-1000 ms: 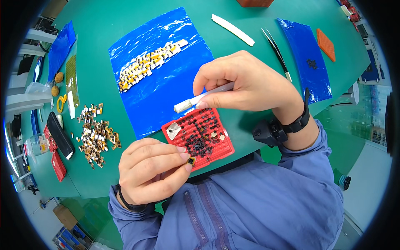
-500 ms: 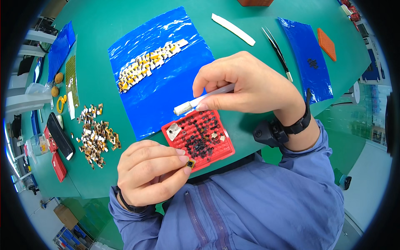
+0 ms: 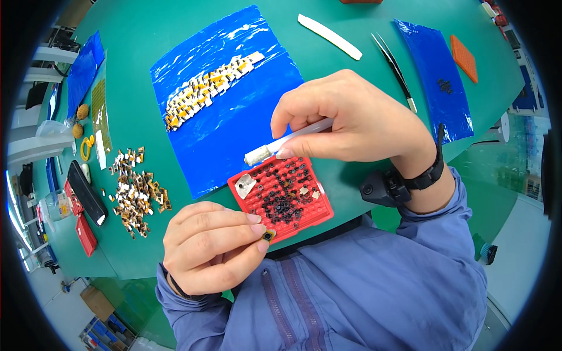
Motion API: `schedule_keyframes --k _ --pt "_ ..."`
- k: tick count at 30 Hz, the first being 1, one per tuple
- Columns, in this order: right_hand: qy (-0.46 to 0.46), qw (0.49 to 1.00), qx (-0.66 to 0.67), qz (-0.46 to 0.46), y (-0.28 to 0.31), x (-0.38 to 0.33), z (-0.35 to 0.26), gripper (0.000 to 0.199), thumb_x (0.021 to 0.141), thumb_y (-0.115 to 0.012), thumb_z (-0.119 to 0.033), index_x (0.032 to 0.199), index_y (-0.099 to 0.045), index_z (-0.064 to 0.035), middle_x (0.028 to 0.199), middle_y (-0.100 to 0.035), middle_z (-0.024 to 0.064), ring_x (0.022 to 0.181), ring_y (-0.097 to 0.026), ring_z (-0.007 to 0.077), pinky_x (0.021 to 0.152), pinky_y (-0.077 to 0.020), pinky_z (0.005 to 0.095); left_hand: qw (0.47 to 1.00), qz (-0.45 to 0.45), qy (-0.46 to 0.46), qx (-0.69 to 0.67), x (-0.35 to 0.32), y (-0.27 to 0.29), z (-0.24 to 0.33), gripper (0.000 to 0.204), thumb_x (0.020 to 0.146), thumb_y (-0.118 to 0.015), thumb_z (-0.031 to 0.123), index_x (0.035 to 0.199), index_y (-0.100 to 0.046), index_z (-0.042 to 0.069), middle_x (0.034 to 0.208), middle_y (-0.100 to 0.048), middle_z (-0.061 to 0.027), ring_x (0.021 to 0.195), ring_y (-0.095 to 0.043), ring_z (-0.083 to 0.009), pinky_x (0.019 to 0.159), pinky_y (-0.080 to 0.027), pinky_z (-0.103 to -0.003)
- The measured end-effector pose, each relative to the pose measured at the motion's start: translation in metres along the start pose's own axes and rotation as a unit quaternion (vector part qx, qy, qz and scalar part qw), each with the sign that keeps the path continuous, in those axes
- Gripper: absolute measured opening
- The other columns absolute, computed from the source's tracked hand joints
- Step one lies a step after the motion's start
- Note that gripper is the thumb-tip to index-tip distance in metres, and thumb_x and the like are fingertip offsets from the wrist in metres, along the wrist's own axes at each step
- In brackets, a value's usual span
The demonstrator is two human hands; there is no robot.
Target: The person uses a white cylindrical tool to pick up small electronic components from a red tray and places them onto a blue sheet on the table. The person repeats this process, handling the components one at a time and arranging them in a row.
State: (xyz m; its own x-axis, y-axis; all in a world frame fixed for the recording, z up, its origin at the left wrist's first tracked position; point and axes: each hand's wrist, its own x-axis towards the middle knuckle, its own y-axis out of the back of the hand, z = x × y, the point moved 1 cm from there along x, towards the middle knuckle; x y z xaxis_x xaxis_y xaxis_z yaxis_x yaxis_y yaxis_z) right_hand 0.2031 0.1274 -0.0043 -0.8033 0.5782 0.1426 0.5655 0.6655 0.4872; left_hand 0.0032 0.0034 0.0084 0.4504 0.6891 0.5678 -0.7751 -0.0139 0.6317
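Between thumb and fingertips, my left hand (image 3: 216, 248) pinches a small yellowish part with a dark round centre, perhaps a camera module (image 3: 268, 235), at the near left edge of a red tray (image 3: 319, 213). Small black round pieces (image 3: 284, 206) lie in and over the tray's dimples, with a scrap of whitish film (image 3: 245, 185) at its left corner. My right hand (image 3: 351, 120) is closed around a white pen-like stick (image 3: 293, 139). The stick's wrapped tip points left, above the blue sheet just beyond the tray.
Rows of small white-and-yellow parts (image 3: 205, 88) lie on the blue sheet (image 3: 222, 140). A loose pile of similar parts (image 3: 137, 193) sits at left. Tweezers (image 3: 398, 73), a white strip (image 3: 329, 36), another blue sheet (image 3: 436, 76) and an orange pad (image 3: 463, 57) lie at far right.
The view has shifted slightly. Both hands keep their grips and nearly the same places; the left hand's part is tilted a little differently.
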Motion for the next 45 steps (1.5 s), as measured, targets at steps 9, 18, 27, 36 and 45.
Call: schedule_keyframes --k 9,18,27,36,45 --pt "0.006 1.000 -0.009 -0.001 0.000 0.000 -0.001 0.022 0.076 -0.070 -0.023 0.079 -0.061 -0.0026 0.058 -0.054 0.0078 0.053 -0.053 0.0188 0.049 -0.0404 0.0293 1.000 -0.002 0.004 -0.001 0.001 0.001 0.001 0.014 0.066 -0.068 0.003 0.075 -0.063 0.012 0.082 -0.064 -0.0030 0.074 -0.065 -0.0169 0.058 -0.049 -0.026" --pt "-0.002 1.000 -0.011 -0.004 0.001 0.001 -0.003 0.026 0.076 -0.069 -0.026 0.077 -0.061 -0.0015 0.058 -0.055 0.0098 0.054 -0.055 0.0221 0.051 -0.0418 0.0325 1.000 -0.001 0.000 -0.005 0.000 0.001 0.000 0.013 0.066 -0.068 0.004 0.075 -0.064 0.011 0.082 -0.065 -0.0038 0.075 -0.065 -0.0173 0.058 -0.049 -0.026" --pt "0.065 0.992 0.032 0.104 -0.002 -0.001 -0.004 0.014 0.073 -0.068 -0.014 0.079 -0.062 -0.0026 0.063 -0.057 0.0113 0.057 -0.057 0.0249 0.052 -0.0435 0.0318 1.000 0.018 0.015 -0.018 -0.001 -0.003 -0.006 0.014 0.065 -0.068 0.003 0.077 -0.064 0.007 0.081 -0.065 -0.0066 0.072 -0.065 -0.0195 0.057 -0.049 -0.028" --pt "0.230 0.972 0.010 0.053 -0.024 -0.010 -0.019 0.013 0.073 -0.070 -0.015 0.083 -0.063 -0.0112 0.069 -0.059 0.0004 0.053 -0.057 0.0187 0.042 -0.0413 0.0288 0.973 0.058 0.205 -0.086 -0.007 -0.012 -0.007 0.018 0.067 -0.067 -0.009 0.082 -0.060 -0.002 0.081 -0.064 -0.0143 0.073 -0.064 -0.0228 0.067 -0.051 -0.031" --pt "0.218 0.972 -0.063 0.058 -0.030 -0.008 -0.014 0.012 0.071 -0.067 -0.013 0.082 -0.063 -0.0122 0.071 -0.061 0.0007 0.053 -0.056 0.0210 0.045 -0.0424 0.0324 0.922 0.095 0.296 -0.232 -0.013 -0.025 -0.020 0.015 0.080 -0.060 -0.007 0.090 -0.050 0.000 0.082 -0.060 -0.0062 0.072 -0.055 -0.0074 0.063 -0.042 -0.019"
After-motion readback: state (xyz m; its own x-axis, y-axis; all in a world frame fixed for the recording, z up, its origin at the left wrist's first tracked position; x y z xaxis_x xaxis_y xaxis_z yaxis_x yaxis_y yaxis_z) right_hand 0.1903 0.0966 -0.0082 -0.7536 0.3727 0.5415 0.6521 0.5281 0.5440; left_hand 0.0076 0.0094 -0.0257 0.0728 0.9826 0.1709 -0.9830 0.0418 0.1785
